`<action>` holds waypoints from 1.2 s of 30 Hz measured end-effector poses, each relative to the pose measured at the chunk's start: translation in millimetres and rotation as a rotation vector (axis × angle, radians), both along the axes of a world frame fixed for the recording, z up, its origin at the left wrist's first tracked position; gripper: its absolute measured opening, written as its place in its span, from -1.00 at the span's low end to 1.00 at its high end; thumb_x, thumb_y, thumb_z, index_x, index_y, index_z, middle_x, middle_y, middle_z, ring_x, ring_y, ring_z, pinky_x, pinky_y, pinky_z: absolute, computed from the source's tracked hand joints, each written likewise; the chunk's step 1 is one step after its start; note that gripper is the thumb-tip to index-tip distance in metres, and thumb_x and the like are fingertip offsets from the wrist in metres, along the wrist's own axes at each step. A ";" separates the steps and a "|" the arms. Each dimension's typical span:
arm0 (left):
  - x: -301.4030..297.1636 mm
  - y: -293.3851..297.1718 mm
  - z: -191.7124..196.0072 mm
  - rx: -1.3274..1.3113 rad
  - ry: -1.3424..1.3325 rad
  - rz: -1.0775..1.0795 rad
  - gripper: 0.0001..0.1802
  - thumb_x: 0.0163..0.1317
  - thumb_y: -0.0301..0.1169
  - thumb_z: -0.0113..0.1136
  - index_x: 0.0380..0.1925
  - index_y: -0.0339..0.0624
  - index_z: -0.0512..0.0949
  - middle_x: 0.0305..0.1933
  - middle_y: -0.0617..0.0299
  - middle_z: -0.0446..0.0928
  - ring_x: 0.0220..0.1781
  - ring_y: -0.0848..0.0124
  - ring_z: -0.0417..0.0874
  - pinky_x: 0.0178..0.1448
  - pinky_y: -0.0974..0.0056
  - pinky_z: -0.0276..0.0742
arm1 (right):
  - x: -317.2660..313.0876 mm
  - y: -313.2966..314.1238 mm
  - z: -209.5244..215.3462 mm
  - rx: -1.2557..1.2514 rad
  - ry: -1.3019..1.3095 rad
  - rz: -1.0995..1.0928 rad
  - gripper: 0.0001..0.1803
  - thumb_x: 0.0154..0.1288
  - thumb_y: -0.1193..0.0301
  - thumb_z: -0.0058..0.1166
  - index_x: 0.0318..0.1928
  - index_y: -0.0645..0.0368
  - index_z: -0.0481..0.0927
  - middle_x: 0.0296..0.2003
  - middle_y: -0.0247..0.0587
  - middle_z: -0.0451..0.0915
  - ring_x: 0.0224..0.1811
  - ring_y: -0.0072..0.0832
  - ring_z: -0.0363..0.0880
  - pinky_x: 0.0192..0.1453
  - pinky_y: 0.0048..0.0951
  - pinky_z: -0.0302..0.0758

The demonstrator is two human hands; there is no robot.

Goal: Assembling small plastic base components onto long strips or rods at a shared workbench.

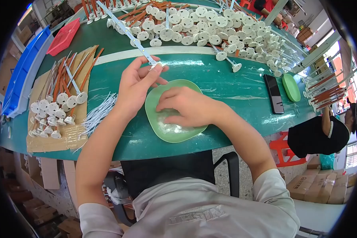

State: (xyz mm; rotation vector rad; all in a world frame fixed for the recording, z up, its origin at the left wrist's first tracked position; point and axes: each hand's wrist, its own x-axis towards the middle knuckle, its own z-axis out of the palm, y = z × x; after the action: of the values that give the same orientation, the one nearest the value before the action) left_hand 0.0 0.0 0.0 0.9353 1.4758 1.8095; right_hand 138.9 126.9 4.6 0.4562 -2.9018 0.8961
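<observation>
Since my left hand (134, 88) pinches the long white-based strip (125, 31), my splayed right hand (191, 106) seems free for the green plastic dish (174, 135) beneath.

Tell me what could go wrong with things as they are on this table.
The left hand holds the long pale strip only near its lower end, so it might tip or slip. The right hand is inside the green dish, so a knock could shift the dish. Loose white strands lie beside the left forearm, which might brush them off.
</observation>
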 end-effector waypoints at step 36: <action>19.1 2.1 4.0 0.311 -0.494 -0.222 -0.64 0.38 -0.38 0.10 0.08 -0.18 0.24 0.16 -0.14 0.48 0.24 0.11 0.51 0.36 0.07 0.38 | -8.6 -15.3 4.3 -0.287 0.760 -0.578 -0.89 0.10 0.58 0.27 -0.30 0.29 0.70 -0.40 -0.11 0.71 -0.41 -0.44 0.73 -0.35 -0.52 0.66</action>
State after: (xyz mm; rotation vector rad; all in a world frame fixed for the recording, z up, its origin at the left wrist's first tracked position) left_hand 19.1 2.1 4.0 0.6895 0.7738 1.9514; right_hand 130.3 111.7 8.9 -0.0734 -1.9979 0.7876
